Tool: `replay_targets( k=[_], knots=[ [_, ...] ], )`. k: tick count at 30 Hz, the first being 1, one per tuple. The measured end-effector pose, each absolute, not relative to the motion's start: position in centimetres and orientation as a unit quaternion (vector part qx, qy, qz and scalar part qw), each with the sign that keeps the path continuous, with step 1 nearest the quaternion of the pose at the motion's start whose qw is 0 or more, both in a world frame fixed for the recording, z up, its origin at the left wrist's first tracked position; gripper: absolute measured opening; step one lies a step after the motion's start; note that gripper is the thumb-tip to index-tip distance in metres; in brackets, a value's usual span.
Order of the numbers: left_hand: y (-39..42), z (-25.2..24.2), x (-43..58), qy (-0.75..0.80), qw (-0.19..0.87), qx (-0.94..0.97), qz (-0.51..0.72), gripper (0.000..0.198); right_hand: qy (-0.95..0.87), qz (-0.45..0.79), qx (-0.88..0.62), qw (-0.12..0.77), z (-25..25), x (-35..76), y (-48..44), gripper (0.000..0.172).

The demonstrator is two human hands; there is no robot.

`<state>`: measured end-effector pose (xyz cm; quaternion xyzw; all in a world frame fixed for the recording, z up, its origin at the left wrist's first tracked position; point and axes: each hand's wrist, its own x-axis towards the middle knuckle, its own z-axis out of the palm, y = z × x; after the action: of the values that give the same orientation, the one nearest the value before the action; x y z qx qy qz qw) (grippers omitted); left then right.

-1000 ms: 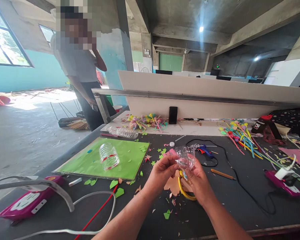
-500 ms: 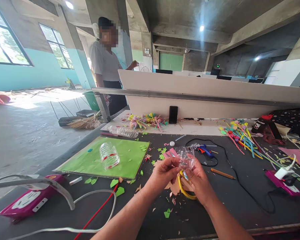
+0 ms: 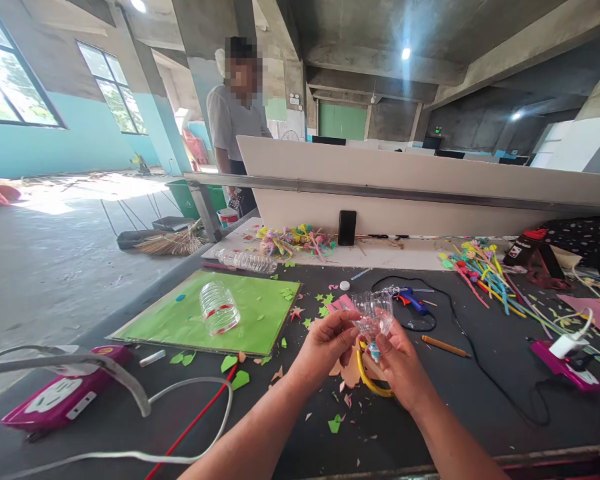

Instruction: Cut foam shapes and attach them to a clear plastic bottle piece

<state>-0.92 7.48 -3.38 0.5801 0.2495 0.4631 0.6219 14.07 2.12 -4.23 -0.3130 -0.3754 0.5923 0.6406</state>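
A cut piece of clear plastic bottle is held up between my two hands, over the dark table. My left hand pinches its left edge with thumb and fingers. On the right side, my right hand is closed around the lower part, where a small blue-and-white bit shows by the thumb. A yellow loop like a scissors handle lies just under the hands, partly hidden by them. Another cut bottle part, clear and ribbed with red marks, lies on a green sheet to the left.
A white cap and a blue glue gun lie beyond my hands. Paper scraps surround them. Magenta power strips and cables flank both sides. A phone leans on the back board. Another person stands behind it.
The plastic piece has tilted slightly in my hands, which stay in nearly the same place. The person behind the board has shifted right and lowered an arm.
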Motion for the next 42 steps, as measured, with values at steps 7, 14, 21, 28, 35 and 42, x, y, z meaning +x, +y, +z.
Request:
replay_targets(
  k=[7, 14, 21, 28, 35, 42],
  knots=[
    [7.7, -3.6, -0.9, 0.257, 0.605, 0.549, 0.516, 0.03, -0.377, 0.579, -0.353, 0.631, -4.7, 13.9, 2.2, 0.062],
    [7.6, -3.4, -0.8, 0.258, 0.615, 0.571, 0.478, 0.029, -0.42, 0.521, -0.371, 0.644, -5.3, 14.4, 2.3, 0.065],
    [7.8, -3.5, -1.0, 0.24, 0.648, 0.566, 0.45, 0.032, -0.415, 0.541, -0.357, 0.638, -4.9, 14.4, 2.0, 0.064],
    [7.6, -3.4, -0.8, 0.259, 0.646, 0.559, 0.451, 0.034, -0.402, 0.542, -0.345, 0.652, -4.5, 14.1, 1.8, 0.062],
    [7.2, -3.2, -0.4, 0.288, 0.646, 0.542, 0.454, 0.032, -0.449, 0.468, -0.403, 0.646, -5.1, 14.2, 1.9, 0.062],
    [7.2, -3.5, -0.1, 0.308, 0.63, 0.541, 0.465, 0.028, -0.5, 0.356, -0.45, 0.648, -6.2, 13.9, 1.9, 0.062]
  ],
)
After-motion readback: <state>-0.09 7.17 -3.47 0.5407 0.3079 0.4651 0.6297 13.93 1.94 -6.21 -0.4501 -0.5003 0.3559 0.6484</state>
